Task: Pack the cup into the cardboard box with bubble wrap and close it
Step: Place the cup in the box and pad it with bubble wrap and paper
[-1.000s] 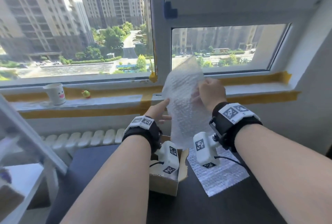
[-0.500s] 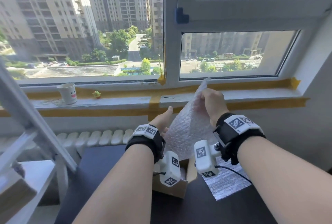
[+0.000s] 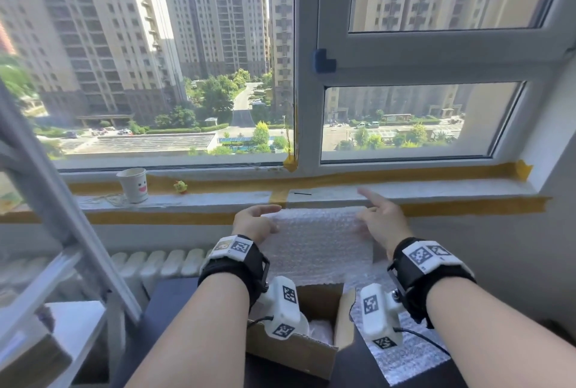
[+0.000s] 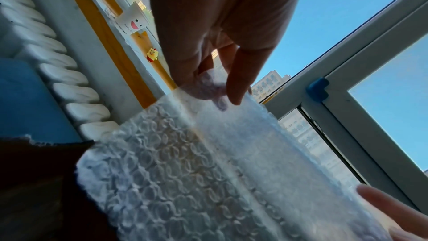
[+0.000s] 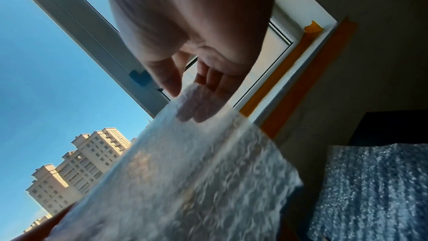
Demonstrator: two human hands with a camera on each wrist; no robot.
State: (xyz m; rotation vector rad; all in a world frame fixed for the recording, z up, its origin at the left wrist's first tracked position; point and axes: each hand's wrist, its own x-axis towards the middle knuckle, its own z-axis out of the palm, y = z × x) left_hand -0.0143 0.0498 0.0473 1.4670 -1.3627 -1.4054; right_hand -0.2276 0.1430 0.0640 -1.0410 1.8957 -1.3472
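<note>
In the middle of the head view, both hands hold a sheet of bubble wrap [image 3: 314, 241] stretched flat, hanging above the open cardboard box [image 3: 299, 337]. The left hand [image 3: 254, 222] pinches its top left corner between thumb and fingers, and the right hand [image 3: 378, 222] pinches the top right corner, index finger pointing out. The wrap is see-through, whitish, covered in small round bubbles. A second sheet [image 3: 408, 353] lies on the dark bench [image 3: 174, 303], lower right. The paper cup [image 3: 133, 185] with a smiley face stands on the windowsill [image 3: 218, 199], left of centre.
</note>
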